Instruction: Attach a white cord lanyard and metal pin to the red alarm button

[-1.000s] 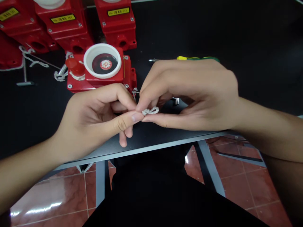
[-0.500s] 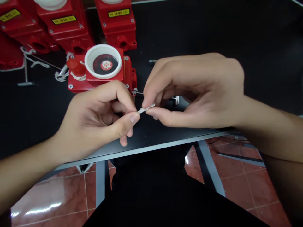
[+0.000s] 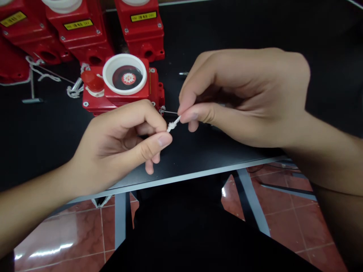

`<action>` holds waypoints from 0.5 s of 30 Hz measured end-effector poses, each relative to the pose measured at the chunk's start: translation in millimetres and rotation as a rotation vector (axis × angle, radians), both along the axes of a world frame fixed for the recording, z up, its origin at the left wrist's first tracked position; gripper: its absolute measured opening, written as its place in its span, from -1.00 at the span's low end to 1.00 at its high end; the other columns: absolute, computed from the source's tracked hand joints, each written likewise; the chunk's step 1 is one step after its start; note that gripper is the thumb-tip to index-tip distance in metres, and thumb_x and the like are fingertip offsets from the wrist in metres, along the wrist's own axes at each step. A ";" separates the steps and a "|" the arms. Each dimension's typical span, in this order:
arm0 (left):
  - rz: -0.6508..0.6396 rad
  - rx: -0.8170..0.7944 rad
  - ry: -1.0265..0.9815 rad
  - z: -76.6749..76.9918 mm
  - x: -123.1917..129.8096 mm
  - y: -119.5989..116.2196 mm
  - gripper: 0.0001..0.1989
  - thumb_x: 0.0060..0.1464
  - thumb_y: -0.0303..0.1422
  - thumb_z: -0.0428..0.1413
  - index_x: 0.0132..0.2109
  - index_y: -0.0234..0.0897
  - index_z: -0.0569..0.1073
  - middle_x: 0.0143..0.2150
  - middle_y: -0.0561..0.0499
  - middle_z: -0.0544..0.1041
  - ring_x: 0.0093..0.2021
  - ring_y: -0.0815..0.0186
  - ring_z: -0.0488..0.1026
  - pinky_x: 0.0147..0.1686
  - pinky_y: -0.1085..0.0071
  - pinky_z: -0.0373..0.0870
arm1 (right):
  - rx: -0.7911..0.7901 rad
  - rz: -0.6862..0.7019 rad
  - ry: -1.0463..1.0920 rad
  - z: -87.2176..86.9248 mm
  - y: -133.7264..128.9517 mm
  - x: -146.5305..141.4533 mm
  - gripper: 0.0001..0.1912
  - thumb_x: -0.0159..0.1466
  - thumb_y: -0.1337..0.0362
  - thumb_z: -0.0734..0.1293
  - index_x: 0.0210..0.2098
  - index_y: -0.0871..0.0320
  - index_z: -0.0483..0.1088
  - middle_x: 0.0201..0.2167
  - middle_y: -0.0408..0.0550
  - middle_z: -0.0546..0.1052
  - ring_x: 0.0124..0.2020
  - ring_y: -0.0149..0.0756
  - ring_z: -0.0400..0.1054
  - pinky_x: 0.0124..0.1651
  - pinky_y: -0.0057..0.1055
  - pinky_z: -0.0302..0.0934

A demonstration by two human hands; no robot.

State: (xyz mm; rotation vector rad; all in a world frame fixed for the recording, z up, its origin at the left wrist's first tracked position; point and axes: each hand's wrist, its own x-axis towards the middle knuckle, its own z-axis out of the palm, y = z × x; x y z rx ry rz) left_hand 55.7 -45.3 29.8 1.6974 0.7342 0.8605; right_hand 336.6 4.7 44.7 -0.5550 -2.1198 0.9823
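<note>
A short white string (image 3: 172,124) with a knot in it is stretched between my two hands, just above the black table (image 3: 198,151). My left hand (image 3: 121,139) pinches its lower end between thumb and forefinger. My right hand (image 3: 244,98) pinches the upper end the same way. Just behind the hands lies a red box (image 3: 121,90) with a white round ring and a red knob on top. A thin wire runs from the box's corner towards my right fingertips.
Several more red boxes (image 3: 76,34) with yellow labels stand at the back left, with white strings (image 3: 39,70) and a metal T-shaped pin (image 3: 31,94) beside them. The table's front edge (image 3: 184,175) runs below my hands, over red floor tiles.
The loose loop of string has been pulled tight into a small knot. My right hand has risen and moved up and away, stretching the string from my left hand.
</note>
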 end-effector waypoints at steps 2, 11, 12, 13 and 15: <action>0.024 0.020 0.009 0.4 0.7 1.0 -0.79 0.56 -0.41 0.52 -0.08 -0.23 0.66 -0.28 0.15 0.66 -0.42 0.42 0.72 -0.47 0.62 0.73 | 0.058 -0.041 -0.089 0.9 1.1 0.9 -0.79 0.72 0.25 0.61 -0.10 0.10 0.68 -0.07 -0.08 0.80 -0.16 -0.31 0.68 -0.11 -0.35 0.66; 0.070 0.380 0.204 -5.8 -6.0 -4.1 -0.88 0.62 -0.40 0.43 -0.02 -0.17 0.70 -0.20 0.13 0.70 -0.46 0.46 0.66 -0.52 0.55 0.58 | 0.041 -0.005 -0.155 3.4 15.7 7.0 -0.75 0.72 0.15 0.58 -0.11 0.06 0.64 -0.08 -0.10 0.77 -0.24 -0.31 0.65 -0.11 -0.28 0.58; 0.088 0.504 0.288 -6.2 -9.9 -5.4 -0.94 0.63 -0.33 0.45 0.05 -0.11 0.74 -0.15 0.09 0.75 -0.41 0.39 0.68 -0.48 0.46 0.62 | 0.013 0.014 -0.188 5.2 19.7 9.3 -0.78 0.69 0.15 0.60 -0.12 0.04 0.65 -0.11 -0.13 0.78 -0.27 -0.29 0.64 -0.14 -0.25 0.55; 0.114 0.621 0.363 -6.4 -14.3 -5.7 -0.93 0.64 -0.24 0.46 0.14 -0.04 0.77 -0.10 0.06 0.79 -0.34 0.32 0.71 -0.41 0.37 0.66 | 0.010 0.018 -0.223 6.6 24.2 11.6 -0.80 0.65 0.16 0.62 -0.14 0.01 0.65 -0.16 -0.14 0.78 -0.28 -0.26 0.62 -0.16 -0.22 0.51; 0.214 0.814 0.441 -6.2 -23.9 -2.5 -0.73 0.63 -0.07 0.45 0.32 0.07 0.78 -0.03 0.02 0.81 -0.19 0.17 0.76 -0.22 0.23 0.73 | 0.068 0.008 -0.288 7.1 33.4 15.9 -0.81 0.57 0.17 0.62 -0.19 0.00 0.66 -0.27 -0.14 0.74 -0.32 -0.24 0.56 -0.18 -0.17 0.40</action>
